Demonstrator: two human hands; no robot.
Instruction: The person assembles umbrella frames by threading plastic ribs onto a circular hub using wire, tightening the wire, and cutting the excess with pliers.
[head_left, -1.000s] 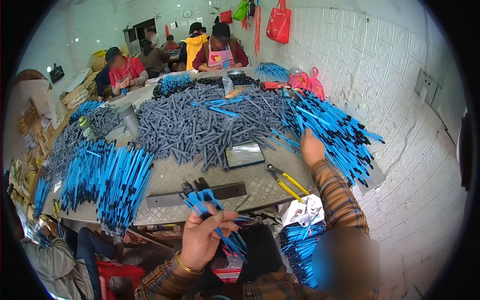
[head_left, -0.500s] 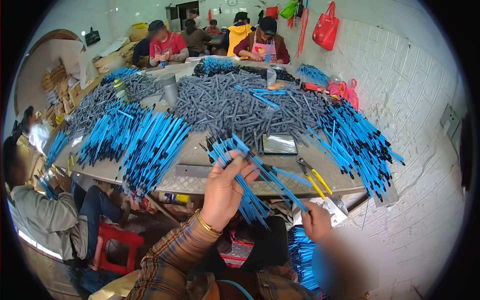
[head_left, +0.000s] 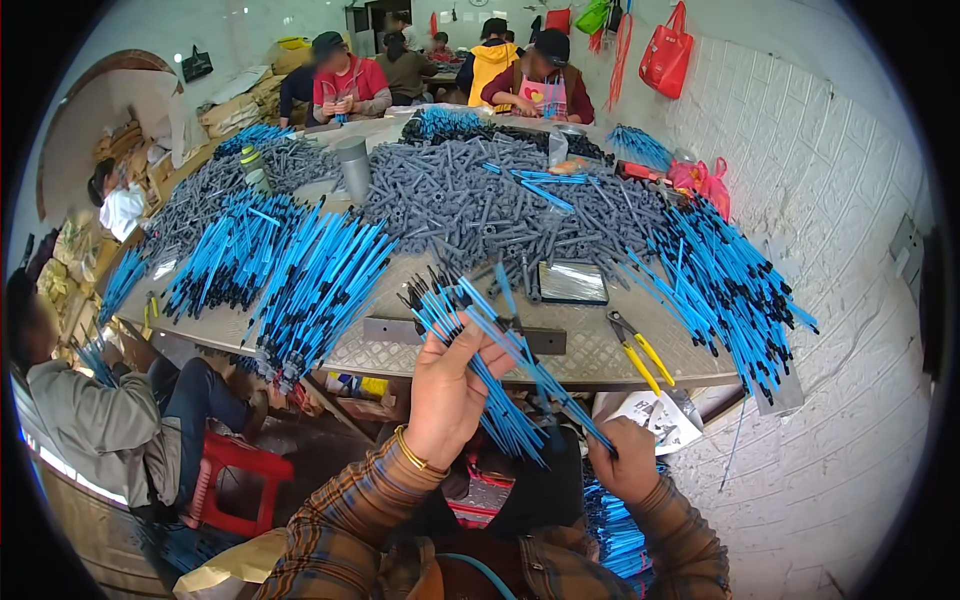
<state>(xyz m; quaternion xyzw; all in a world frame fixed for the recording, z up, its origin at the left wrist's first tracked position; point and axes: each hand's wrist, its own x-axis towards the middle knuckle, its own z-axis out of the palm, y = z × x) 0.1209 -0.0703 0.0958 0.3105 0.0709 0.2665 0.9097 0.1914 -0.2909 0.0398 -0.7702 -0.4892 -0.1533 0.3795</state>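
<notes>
My left hand (head_left: 450, 385), a gold-coloured bangle at its wrist, is closed around a bunch of thin blue sticks with dark tips (head_left: 512, 425). The bunch is tilted over the table's near edge. Lower and to the right, my right hand (head_left: 625, 462) is closed on the lower end of a few more blue sticks (head_left: 575, 408). Those run up and left, crossing the held bunch by my left fingers; their upper part is smeared by motion. Yellow-handled pliers (head_left: 640, 355) and a flat dark-framed pad (head_left: 572, 283) lie beyond my right hand.
Grey tubular parts (head_left: 500, 210) are heaped mid-table. Bundles of blue sticks lie left (head_left: 325, 285) and right (head_left: 735, 290). A metal bar (head_left: 395, 330) lies near the front edge. A grey cylinder (head_left: 353, 168) stands behind. A co-worker (head_left: 95, 420) sits left by a red stool (head_left: 240, 480).
My right hand has moved slightly down and left, nearer my left hand, with the sticks in it. My left hand keeps its hold on the bunch. The whole view has shifted a little.
</notes>
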